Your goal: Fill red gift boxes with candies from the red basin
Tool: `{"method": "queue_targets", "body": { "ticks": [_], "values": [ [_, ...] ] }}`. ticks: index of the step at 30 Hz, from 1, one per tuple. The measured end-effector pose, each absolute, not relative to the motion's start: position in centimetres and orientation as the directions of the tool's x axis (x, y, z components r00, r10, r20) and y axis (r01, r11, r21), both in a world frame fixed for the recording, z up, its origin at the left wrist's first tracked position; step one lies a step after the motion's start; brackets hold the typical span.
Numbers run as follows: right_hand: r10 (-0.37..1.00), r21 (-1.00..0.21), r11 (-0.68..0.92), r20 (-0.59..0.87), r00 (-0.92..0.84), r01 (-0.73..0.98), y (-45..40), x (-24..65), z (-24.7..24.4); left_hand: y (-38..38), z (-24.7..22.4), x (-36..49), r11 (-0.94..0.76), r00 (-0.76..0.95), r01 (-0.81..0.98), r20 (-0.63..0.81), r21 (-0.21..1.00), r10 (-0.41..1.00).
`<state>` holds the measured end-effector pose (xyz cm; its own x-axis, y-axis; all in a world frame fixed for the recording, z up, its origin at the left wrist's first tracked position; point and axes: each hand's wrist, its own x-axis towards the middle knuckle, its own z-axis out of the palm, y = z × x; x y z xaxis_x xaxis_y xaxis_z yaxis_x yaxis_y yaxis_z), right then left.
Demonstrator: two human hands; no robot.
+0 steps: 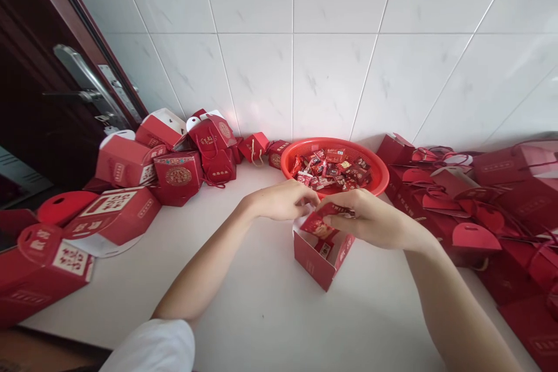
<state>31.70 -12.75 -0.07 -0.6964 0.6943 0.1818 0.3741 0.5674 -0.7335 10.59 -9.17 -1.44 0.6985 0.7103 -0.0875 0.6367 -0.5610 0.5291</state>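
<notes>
A small red gift box (314, 258) with pale inner walls stands open on the white table. Inside it lies a red wrapped piece (325, 250) with a white label. My left hand (283, 200) is at the box's far left edge, fingers curled against the pale rim; its fingertips are partly hidden. Over the box's opening, my right hand (375, 218) pinches a red packet (316, 224) with gold print between thumb and fingers. Just behind both hands sits a red plastic basket (381, 171) holding many wrapped candies (333, 171).
Folded red gift boxes (178, 177) are gathered along the left side, some with rope handles. More red boxes (440, 203) pile up on the right. A tiled wall (335, 81) backs the white table (244, 308). A dark door with a metal handle (89, 78) stands far left.
</notes>
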Motion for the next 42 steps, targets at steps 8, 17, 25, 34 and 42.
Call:
{"method": "queue_targets", "body": {
  "ticks": [8,17,25,34,42],
  "values": [
    [0.728,-0.748,0.587,0.320,-0.606,0.310,-12.4,31.6,-0.3,-9.3,-1.3,10.5,-0.530,0.654,0.686,-0.102,0.499,0.750],
    [0.779,-0.751,0.550,0.302,-0.550,0.366,-12.1,31.5,-0.6,-9.2,-1.4,10.3,-0.513,0.653,0.683,-0.119,0.519,0.748],
    [0.786,-0.651,0.607,0.409,-0.463,0.456,-13.2,34.1,1.2,-10.0,-0.2,9.5,-0.547,0.666,0.644,-0.039,0.535,0.745],
    [0.748,-0.604,0.648,0.389,-0.538,0.464,-13.7,35.5,2.0,-9.3,-0.5,8.5,-0.510,0.583,0.571,0.120,0.644,0.804],
    [0.882,-0.606,0.466,0.262,-0.392,0.644,-13.8,36.7,-3.1,-9.3,-1.3,10.2,-0.486,0.603,0.568,0.066,0.664,0.795]
  ]
}}
